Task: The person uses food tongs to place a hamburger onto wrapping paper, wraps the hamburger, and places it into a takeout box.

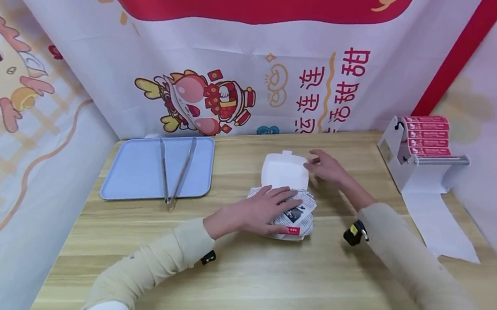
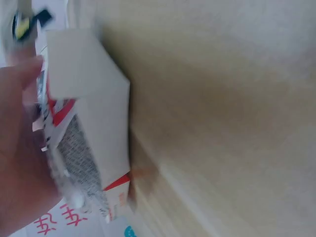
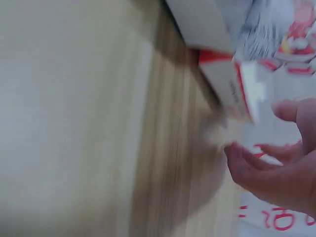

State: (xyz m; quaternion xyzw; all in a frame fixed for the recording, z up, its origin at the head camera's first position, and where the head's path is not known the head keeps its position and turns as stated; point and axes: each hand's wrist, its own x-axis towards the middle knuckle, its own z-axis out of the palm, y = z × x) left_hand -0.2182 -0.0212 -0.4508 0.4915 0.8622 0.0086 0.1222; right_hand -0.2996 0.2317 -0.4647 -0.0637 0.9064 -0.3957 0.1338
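A clamshell takeaway box stands on the table with its white lid (image 1: 284,170) folded back, away from the person. Newsprint-patterned wrapping paper (image 1: 303,211) with a red label bulges out of its base. My left hand (image 1: 265,211) rests on the paper with its fingers spread. From low down in the left wrist view, the pale side wall of the box (image 2: 111,133) shows under the paper. Close by the lid's right edge is my right hand (image 1: 327,167), thumb and fingers apart. In the right wrist view nothing lies between the fingers (image 3: 247,165) and the thumb.
At the left lies a light blue tray (image 1: 132,171), with metal tongs (image 1: 163,169) across it, their joined end past its front edge. A label dispenser (image 1: 402,165) with red printed stickers stands back right, a white paper strip (image 1: 439,226) trailing forward. Printed cloth (image 1: 241,39) hangs behind.
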